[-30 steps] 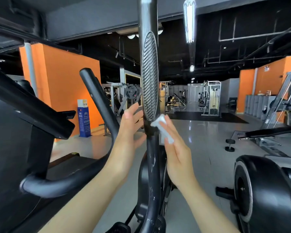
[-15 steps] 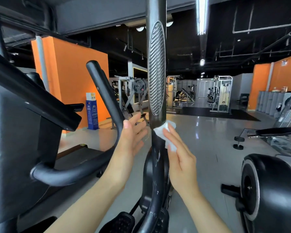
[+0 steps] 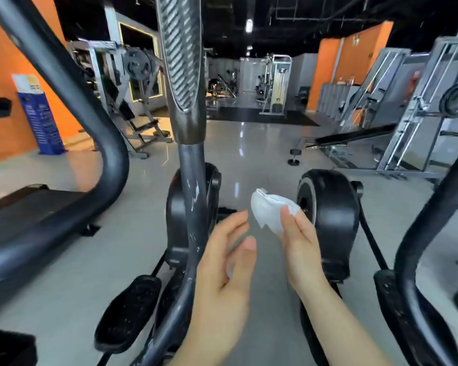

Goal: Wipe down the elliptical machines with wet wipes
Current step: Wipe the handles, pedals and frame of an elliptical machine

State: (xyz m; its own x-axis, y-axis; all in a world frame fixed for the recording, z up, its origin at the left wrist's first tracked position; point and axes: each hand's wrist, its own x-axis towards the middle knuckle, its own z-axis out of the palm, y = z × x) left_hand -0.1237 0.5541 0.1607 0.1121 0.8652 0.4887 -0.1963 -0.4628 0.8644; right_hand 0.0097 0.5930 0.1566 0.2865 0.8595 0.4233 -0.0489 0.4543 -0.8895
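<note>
A white wet wipe (image 3: 271, 211) is sitting crumpled and folded in mid-air near the centre, pinched at its lower right edge and touching no machine. Just left of it, the near elliptical machine (image 3: 189, 180) is standing with its scuffed dark upright post rising to a ribbed grey grip, a black flywheel housing behind and a textured pedal below. A second elliptical machine (image 3: 331, 207) is standing just right of the wipe, farther back.

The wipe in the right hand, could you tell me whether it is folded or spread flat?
Folded: the wipe sits bunched into a small wad on the right hand's fingertips.
</note>
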